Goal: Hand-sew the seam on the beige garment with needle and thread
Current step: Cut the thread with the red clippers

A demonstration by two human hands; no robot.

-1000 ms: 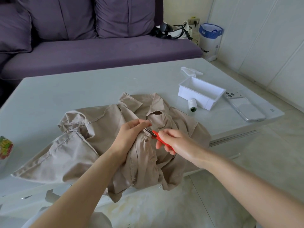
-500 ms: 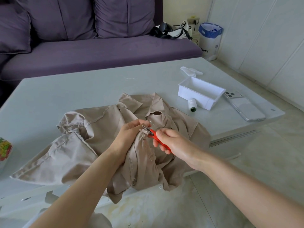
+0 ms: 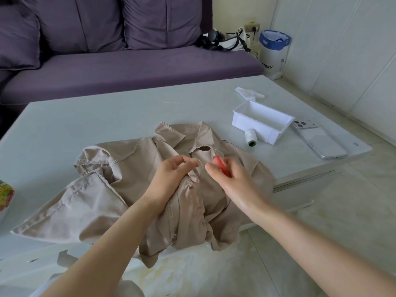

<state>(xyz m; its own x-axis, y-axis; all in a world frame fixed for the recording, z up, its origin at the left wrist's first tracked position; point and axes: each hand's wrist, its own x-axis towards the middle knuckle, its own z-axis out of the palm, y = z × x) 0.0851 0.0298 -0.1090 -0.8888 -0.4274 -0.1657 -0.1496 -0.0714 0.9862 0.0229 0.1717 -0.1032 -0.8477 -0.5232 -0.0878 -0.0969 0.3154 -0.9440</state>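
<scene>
Left hand (image 3: 171, 175): curling its fingers, pinching a fold of the beige garment (image 3: 120, 189).
Right hand (image 3: 232, 181): gripping the red snips (image 3: 220, 166), just beside the left.
Beige garment: lying crumpled beneath both hands.
Thread spool (image 3: 250, 137): lying beyond the right hand, touching the white box (image 3: 262, 123).

Both bare forearms reaching in from the near side, left hand (image 3: 171, 174) palm-down, fingers curled on a fold of the beige garment (image 3: 128, 189), right hand (image 3: 232, 179) just beside it, fingers wrapped round red-handled snips (image 3: 220, 166), fingertips of both hands close together

pale table (image 3: 90, 125) bears beige garment (image 3: 107, 200); white tray (image 3: 263, 123); phone (image 3: 321, 142); spool (image 3: 250, 137)
</scene>
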